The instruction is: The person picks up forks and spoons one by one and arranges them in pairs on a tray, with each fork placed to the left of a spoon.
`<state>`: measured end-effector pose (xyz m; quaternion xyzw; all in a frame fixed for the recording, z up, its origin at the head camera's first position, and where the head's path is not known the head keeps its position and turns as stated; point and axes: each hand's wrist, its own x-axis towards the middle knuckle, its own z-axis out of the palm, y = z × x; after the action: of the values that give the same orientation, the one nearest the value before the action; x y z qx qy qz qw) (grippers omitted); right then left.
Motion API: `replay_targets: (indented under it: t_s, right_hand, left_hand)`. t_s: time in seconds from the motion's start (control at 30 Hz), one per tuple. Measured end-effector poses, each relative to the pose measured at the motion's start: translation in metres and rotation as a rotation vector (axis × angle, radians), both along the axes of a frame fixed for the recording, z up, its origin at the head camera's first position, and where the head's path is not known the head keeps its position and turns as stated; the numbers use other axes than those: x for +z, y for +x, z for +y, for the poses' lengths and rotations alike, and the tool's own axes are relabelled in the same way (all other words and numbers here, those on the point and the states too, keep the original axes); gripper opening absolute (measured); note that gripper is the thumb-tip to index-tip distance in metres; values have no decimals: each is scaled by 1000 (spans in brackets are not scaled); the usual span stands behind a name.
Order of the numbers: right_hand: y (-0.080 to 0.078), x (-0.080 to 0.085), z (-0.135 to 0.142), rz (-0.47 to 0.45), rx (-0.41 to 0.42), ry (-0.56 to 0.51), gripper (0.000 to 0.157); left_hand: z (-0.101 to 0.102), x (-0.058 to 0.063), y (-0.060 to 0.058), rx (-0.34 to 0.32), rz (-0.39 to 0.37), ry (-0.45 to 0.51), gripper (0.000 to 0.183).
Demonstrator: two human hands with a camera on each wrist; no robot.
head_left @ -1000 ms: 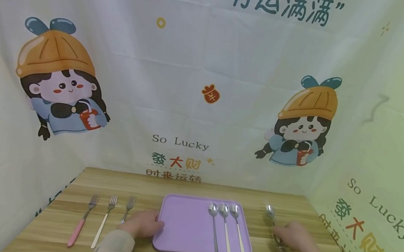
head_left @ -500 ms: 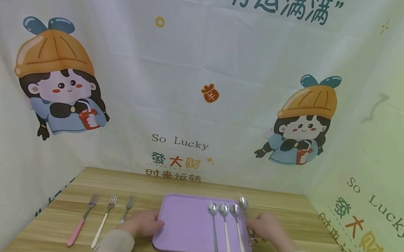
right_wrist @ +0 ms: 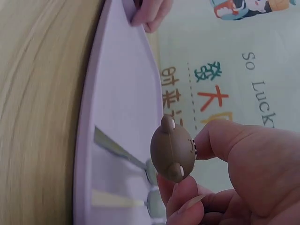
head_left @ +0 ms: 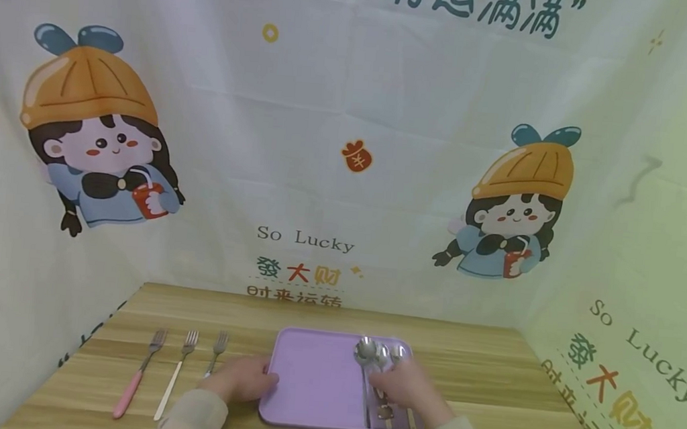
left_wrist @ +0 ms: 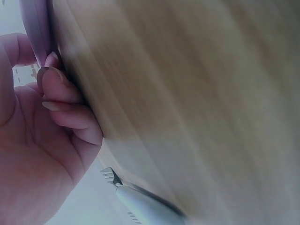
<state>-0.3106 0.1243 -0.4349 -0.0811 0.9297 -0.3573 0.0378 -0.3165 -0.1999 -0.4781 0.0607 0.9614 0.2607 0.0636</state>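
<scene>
My left hand pinches the left rim of a lilac tray; in the left wrist view, thumb and curled fingers meet at its edge. Over the tray's right part, my right hand holds a spoon with its bowl pointing away from me. Its handle ends in a brown animal head with two ears, which the right wrist view shows close up. Beneath it, several spoons lie side by side on the tray, one with a grey handle and another with a cream handle. My right hand partly hides them.
Left of the tray, a pink-handled fork, a cream-handled fork and a pale-handled fork lie on the wooden table. The last is partly behind my left hand. A printed cloth hangs behind and along both sides.
My right hand has carried the spoon leftward, from the table right of the tray to above the spoons on it. The left hand has stayed on the tray's rim.
</scene>
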Motion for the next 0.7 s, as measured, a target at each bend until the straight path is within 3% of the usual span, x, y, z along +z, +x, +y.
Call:
replay_targets:
  t_s: [0.2, 0.43, 0.6, 0.7]
  right_hand:
    - [-3, -10, -19, 29, 42, 27, 23]
    - [-3, -18, -35, 16, -4, 4, 33]
    - [-5, -21, -44, 77, -16, 64, 23]
    - [-7, -23, -47, 110, -15, 102, 31]
  left_hand:
    - [0, 0, 0, 4, 11, -15, 33]
    - [0, -2, -1, 3, 21, -17, 33]
    - [-1, -4, -2, 7, 26, -14, 32]
    - [0, -5, -2, 11, 25, -12, 32]
